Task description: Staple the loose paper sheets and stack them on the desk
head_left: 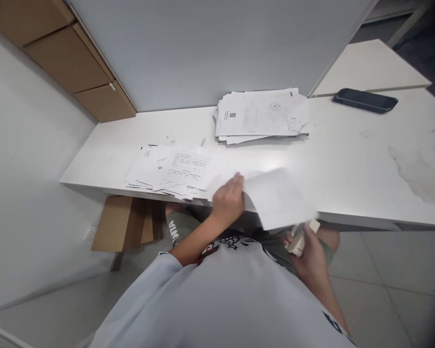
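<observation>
My left hand (229, 198) is closed at the left edge of a white sheet of paper (282, 198), which tilts over the table's front edge and is slightly blurred. My right hand (311, 253) is wrapped round a cream-coloured stapler (297, 244), held below the table edge by the sheet's near right corner. Whether the stapler's jaws are on the paper, I cannot tell. Left of my left hand lies a loose pile of printed papers (188, 166). A thicker stack of papers (261, 113) lies farther back, against the grey panel.
The white table (348, 164) has a grey stain on its right side. A dark phone (365, 100) lies at the back right. Cardboard boxes (67, 58) are stacked at the back left, and an open cardboard box (112, 224) sits under the table. A grey panel (210, 48) stands behind.
</observation>
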Tool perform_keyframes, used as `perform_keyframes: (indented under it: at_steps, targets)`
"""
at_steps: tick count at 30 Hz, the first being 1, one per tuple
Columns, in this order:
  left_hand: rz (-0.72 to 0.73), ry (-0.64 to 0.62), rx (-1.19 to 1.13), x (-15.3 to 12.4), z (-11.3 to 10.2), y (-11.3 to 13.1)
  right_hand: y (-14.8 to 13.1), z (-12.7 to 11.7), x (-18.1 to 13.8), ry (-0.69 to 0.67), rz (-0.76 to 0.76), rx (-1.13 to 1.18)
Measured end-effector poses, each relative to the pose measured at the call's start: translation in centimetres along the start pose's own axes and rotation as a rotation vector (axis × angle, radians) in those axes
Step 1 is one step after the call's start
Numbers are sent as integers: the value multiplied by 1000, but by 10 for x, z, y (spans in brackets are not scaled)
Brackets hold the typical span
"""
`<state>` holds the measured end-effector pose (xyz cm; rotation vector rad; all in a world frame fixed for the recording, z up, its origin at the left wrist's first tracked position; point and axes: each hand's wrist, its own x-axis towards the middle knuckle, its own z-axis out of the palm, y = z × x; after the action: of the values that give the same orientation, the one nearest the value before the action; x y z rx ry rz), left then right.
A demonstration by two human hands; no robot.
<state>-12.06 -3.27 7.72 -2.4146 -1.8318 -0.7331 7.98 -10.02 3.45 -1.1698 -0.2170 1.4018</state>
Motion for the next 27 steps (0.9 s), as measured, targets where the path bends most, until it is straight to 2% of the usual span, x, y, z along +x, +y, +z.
perform_keyframes:
  at_steps: [2,4,6,10,13,16,21,27]
  targets:
    - [-62,34,120,-2,-18,-16,-5,-2,2,-6,28,-1]
    - [-80,4,214,-9,-23,-26,-10,-2,4,-42,54,-16]
    - [-30,-74,261,-19,-14,-28,-14,2,6,-76,61,-28]
    - [116,-224,252,-36,18,-15,-12,14,8,-105,39,-12]
    - [34,-221,255,-38,29,-5,-7,23,8,-132,31,32]
    - [-61,-186,252,-33,24,0,-3,30,10,-137,19,50]
    - [-64,-157,284,-23,9,5,-3,33,13,-176,21,21]
    - [-81,-232,377,-22,0,11,-3,33,18,-204,3,-3]
